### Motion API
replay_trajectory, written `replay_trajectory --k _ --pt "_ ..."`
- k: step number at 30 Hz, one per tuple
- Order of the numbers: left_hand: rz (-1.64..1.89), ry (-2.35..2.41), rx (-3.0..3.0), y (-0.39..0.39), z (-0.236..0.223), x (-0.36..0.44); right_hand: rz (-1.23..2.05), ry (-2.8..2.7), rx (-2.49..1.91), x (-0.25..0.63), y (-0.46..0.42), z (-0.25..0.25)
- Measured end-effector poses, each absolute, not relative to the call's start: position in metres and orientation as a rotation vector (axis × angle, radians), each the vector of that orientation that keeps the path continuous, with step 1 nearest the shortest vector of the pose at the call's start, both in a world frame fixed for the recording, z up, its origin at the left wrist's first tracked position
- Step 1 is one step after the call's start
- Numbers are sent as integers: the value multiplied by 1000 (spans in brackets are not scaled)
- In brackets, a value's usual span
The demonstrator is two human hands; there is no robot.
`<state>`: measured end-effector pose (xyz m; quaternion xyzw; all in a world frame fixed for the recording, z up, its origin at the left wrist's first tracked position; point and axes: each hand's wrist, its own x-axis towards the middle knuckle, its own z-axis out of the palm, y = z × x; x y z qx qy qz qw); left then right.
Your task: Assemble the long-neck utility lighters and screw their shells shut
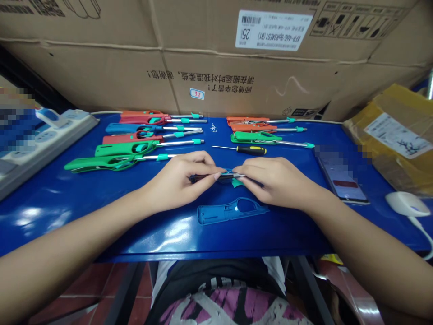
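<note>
My left hand (191,175) is closed, pinching a partly built lighter (228,177) between thumb and fingertips. My right hand (270,178) is closed on the other end of the same lighter, its thumb and fingers meeting close to the left ones. Blue plastic, a dark part, a bit of metal and a green piece (237,183) show between the fingertips; the rest is hidden. Just in front, a blue lighter shell half (230,212) lies on the table with its hollow inner side up. Beyond the hands rests a black and yellow screwdriver (251,150), pointing left.
Several red, blue and green lighters (135,146) lie in a stack of rows at left; orange and green lighters (255,136) lie at right. A phone (341,178), a white device (407,204), a taped box (394,135), a power strip (50,142) and a large carton (135,90) surround the blue table (142,239).
</note>
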<state>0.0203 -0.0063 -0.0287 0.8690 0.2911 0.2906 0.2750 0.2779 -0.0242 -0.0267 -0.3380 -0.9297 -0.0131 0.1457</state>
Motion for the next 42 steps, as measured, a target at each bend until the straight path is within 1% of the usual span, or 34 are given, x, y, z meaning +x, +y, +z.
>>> replay_trajectory --k 7,13,24,31,38,42 --pt "756 763 2438 -7 -29 21 -64 -2698 -971 277 -25 -27" --pt "755 856 2455 -10 -33 24 -152 -2739 -970 274 -25 -27" --pt "740 963 2314 -9 -34 28 -422 -2762 -844 269 -31 -32" --pt "752 928 2337 -12 -34 29 -378 -2779 -884 263 -33 -34" --pt "829 872 2402 -14 -35 30 -277 -2725 -1036 260 -36 -31" --pt "840 840 2475 -15 -34 30 -313 -2699 -1037 258 -34 -31"
